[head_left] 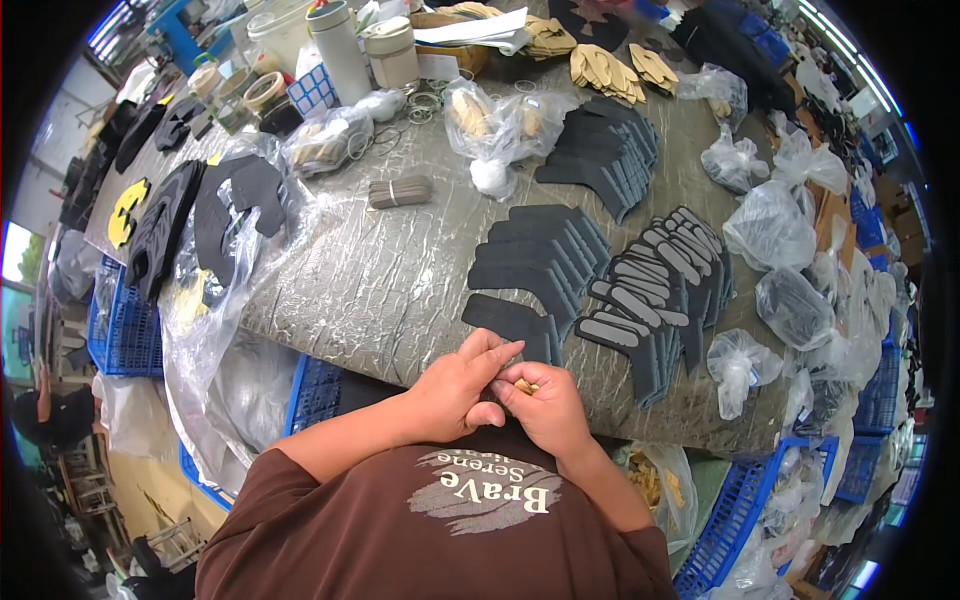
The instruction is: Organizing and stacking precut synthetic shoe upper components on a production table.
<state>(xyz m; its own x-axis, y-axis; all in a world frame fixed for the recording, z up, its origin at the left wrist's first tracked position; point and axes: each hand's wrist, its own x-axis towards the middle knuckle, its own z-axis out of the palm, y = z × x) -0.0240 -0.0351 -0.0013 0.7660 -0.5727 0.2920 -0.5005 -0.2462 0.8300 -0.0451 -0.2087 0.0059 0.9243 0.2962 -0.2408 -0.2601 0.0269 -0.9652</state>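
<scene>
Both of my hands meet just above the table's near edge, in front of my body. My right hand (545, 408) is closed, its fingertips pinching a small tan piece (526, 386) that is mostly hidden, so I cannot make out its kind. My left hand (455, 392) reaches over to the right fingers; its fingers are partly stretched and the thumb stands apart, with nothing visible in it. Right beyond them lie dark angled flat pieces (535, 262), fanned in overlapping rows. Beside these are similar dark pieces with grey strips (635, 300) on top.
The table (350, 290) has a crinkled grey covering. A banded bundle of brown strips (400, 192) lies mid-table. Farther back are tan cut pieces (605, 75), clear bags (500, 120), a flask (338, 50) and jars. Blue crates (725, 525) and bagged goods crowd the right side.
</scene>
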